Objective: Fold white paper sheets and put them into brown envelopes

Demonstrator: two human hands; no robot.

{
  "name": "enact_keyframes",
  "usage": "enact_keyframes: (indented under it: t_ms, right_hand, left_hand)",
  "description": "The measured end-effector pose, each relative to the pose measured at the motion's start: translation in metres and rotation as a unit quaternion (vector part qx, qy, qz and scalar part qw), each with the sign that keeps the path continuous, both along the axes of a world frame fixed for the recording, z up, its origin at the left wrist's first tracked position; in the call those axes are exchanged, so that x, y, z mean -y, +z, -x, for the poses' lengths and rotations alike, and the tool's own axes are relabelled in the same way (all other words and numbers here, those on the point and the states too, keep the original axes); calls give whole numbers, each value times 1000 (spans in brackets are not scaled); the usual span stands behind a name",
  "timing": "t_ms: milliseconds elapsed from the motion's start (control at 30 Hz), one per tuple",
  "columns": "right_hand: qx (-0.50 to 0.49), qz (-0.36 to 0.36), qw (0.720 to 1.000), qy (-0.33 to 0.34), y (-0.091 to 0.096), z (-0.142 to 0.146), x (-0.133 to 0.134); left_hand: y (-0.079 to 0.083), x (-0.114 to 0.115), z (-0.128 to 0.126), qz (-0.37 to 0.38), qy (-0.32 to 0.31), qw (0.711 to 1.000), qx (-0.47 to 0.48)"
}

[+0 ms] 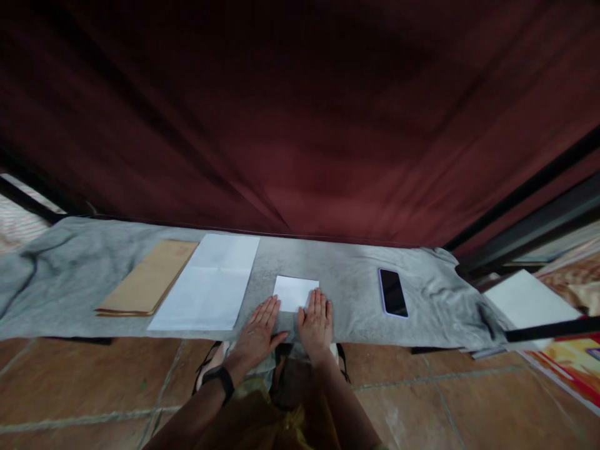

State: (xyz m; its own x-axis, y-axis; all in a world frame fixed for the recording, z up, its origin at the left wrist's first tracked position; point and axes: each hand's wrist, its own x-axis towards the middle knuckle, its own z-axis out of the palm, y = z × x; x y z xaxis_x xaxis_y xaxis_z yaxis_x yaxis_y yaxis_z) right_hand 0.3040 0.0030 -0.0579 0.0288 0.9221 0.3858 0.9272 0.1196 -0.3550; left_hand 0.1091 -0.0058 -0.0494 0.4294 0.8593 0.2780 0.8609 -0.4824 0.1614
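A small white piece of paper (295, 292) lies flat on the grey cloth in front of me. At its left edge my left hand (260, 328) lies flat with the fingers stretched out and the thumb apart. My right hand (317, 322) rests its fingertips on the paper's lower right side, palm down, fingers straight. Neither hand grips anything. Just left of my hands lies a stack of large white paper sheets (209, 284), and beside it brown paper (152, 275), which looks folded or stacked.
A phone (394, 292) in a light purple case lies to the right on the grey cloth (351, 262). Behind the cloth hangs a dark red fabric (319, 187). Black metal bars (529, 187) stand at the sides. A white sheet or box (529, 300) sits at far right, above the tiled floor (412, 406).
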Motion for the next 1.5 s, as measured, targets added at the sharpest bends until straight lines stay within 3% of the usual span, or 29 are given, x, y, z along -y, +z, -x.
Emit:
enact_keyframes:
  t_ms: [267,667,800,1000,1133,1333,1500]
  right_hand:
    - [16,-53,998,-19,-6,3,-1]
    - [43,-31,998,-24,0,2,-1]
    - [54,-26,998,-26,3,1,0]
    - [68,-27,997,-15,3,-1,0]
    - [72,-28,997,-13,-1,-1,0]
    - [61,-3,998,-18,0,-4,-1]
    - [15,60,998,-11,17,8,-29]
  left_hand:
    - [-2,-5,5,6,-21,1000,-18]
    - [-5,-3,4,31,-1,999,11]
    - [8,-9,-11,34,26,998,49]
    - [28,-45,-55,42,31,998,36]
    - [21,-58,-65,68,58,996,10]
    - [8,-56,-57,53,86,995,8]
    - [2,-58,-54,34,76,996,17]
